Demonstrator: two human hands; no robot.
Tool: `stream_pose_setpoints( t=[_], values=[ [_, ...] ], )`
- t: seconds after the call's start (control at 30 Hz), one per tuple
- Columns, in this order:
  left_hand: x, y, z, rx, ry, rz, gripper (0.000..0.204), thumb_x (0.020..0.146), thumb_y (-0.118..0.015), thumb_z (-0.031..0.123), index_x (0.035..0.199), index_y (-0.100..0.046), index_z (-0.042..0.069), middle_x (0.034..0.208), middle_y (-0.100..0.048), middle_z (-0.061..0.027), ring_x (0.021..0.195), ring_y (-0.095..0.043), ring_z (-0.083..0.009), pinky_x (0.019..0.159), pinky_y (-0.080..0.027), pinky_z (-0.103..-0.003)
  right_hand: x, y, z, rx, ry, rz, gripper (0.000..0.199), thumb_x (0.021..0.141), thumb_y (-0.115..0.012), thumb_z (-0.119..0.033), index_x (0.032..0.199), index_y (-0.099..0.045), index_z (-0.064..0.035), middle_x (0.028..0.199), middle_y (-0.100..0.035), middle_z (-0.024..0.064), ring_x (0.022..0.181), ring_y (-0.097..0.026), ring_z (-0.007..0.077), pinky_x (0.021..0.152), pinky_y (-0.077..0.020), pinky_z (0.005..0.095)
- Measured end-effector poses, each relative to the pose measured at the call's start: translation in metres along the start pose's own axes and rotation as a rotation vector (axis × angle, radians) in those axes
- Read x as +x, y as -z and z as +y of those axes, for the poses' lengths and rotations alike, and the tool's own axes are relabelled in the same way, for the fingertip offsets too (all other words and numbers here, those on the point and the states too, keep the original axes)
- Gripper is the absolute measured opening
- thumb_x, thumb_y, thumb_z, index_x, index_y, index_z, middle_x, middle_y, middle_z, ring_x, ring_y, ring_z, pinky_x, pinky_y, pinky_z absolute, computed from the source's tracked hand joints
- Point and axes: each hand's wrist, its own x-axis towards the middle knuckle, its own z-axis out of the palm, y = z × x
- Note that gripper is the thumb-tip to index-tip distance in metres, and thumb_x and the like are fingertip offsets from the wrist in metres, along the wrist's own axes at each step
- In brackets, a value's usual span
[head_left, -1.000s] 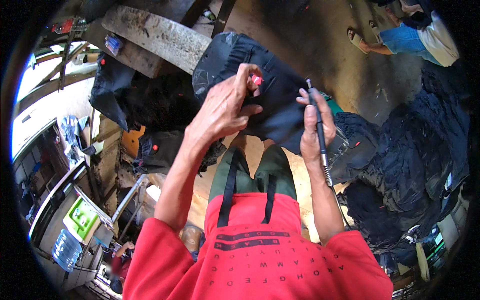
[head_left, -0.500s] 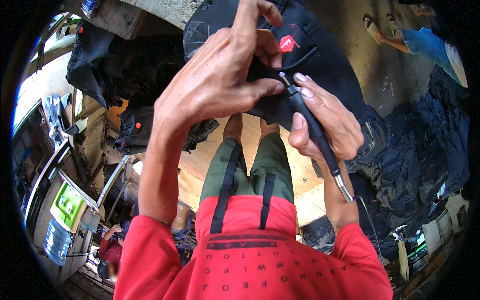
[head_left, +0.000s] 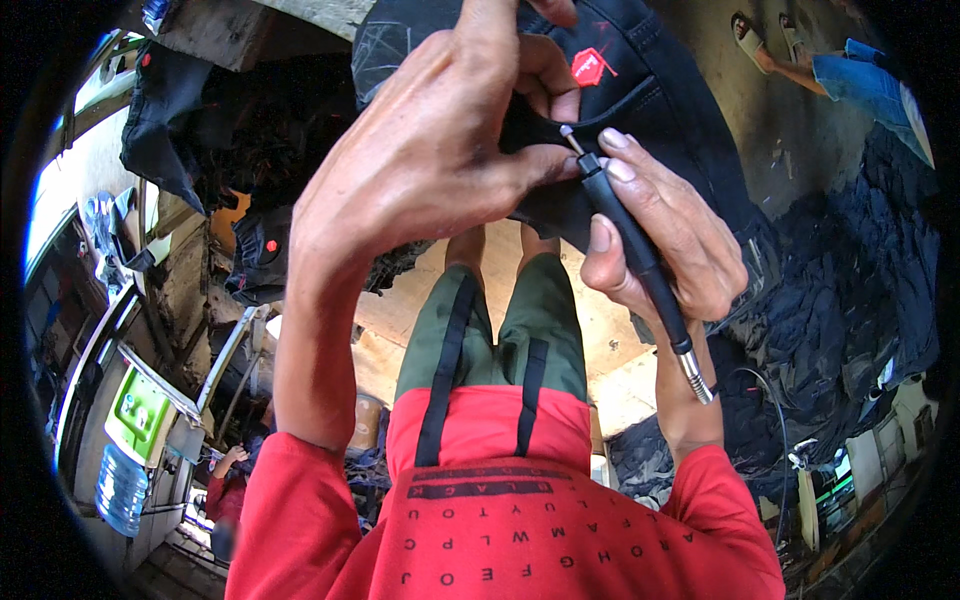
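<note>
Black garment in 2 hands, tool tip at the cloth

Left margin: 1 clear water bottle (head_left: 122, 490); just above it, 1 green basin (head_left: 140, 412).

Centre: 1 left hand (head_left: 410, 150), bent over the cloth, thumb and fingertips apart with a gap between; whether they pinch the fabric, cannot tell. 1 black garment (head_left: 665, 125), held up in front of the person, above the knees. On it, 1 red tag (head_left: 590, 67), near the left fingertips.

Right of centre: 1 pen-shaped tool (head_left: 640, 245), black, metal-tipped, its tip in the left hand's gap. 1 right hand (head_left: 690, 240), closed around the tool, near the left hand.

Right margin: 1 heap of dark cloth (head_left: 840, 270).

Step in hand, as judged: placing the tip at the cloth just below the tag. The next move would call for a steady tip, fabric held firm and the left thumb kept clear.
</note>
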Motion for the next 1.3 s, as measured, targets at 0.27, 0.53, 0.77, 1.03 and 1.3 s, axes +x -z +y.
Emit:
stream_pose_setpoints(
  t=[0.27,0.53,0.77,1.03,1.3],
  values=[
    [0.005,-0.004,-0.016,-0.088,-0.050,0.008,0.069,0.089,-0.081,-0.003,0.136,-0.031,0.003,0.096,-0.066,-0.0124,0.092,-0.064,-0.0176,0.087,-0.052,-0.033,-0.003,0.001,0.000,0.012,-0.019,0.009,0.031,0.088,-0.076,-0.006,0.116,-0.076,0.0078,0.105,-0.080,0.0298,0.100,-0.082,0.0405,0.089,-0.0675,0.0433],
    [0.001,-0.011,-0.026,-0.210,-0.063,0.039,0.070,0.089,-0.082,-0.006,0.135,-0.030,0.004,0.097,-0.066,-0.0113,0.093,-0.063,-0.0156,0.088,-0.051,-0.032,-0.004,-0.001,0.002,0.007,-0.005,0.054,0.029,0.086,-0.080,-0.003,0.114,-0.078,0.0061,0.100,-0.080,0.0239,0.097,-0.083,0.0378,0.086,-0.0692,0.0420],
    [-0.002,-0.012,-0.033,-0.260,-0.044,0.033,0.070,0.090,-0.082,-0.005,0.136,-0.031,0.006,0.101,-0.068,-0.0106,0.095,-0.063,-0.0155,0.091,-0.049,-0.032,-0.006,0.000,0.002,0.011,-0.018,0.075,0.029,0.085,-0.080,-0.003,0.112,-0.078,0.0067,0.098,-0.080,0.0234,0.096,-0.083,0.0378,0.084,-0.0692,0.0416],
    [-0.003,-0.016,-0.025,-0.367,0.028,0.068,0.073,0.090,-0.085,-0.003,0.139,-0.031,0.008,0.104,-0.070,-0.0094,0.101,-0.064,-0.0156,0.095,-0.048,-0.034,-0.009,0.001,0.004,0.019,-0.030,0.121,0.030,0.083,-0.080,-0.003,0.112,-0.078,0.0067,0.098,-0.081,0.0231,0.096,-0.083,0.0376,0.084,-0.0693,0.0415],
    [-0.005,-0.021,-0.018,-0.387,0.077,0.131,0.077,0.089,-0.086,-0.003,0.140,-0.029,0.008,0.106,-0.071,-0.0088,0.104,-0.065,-0.0150,0.098,-0.048,-0.033,-0.010,0.001,0.007,-0.002,-0.017,0.144,0.033,0.081,-0.080,-0.002,0.113,-0.078,0.0062,0.099,-0.080,0.0237,0.095,-0.083,0.0370,0.083,-0.0690,0.0402]
  ],
)
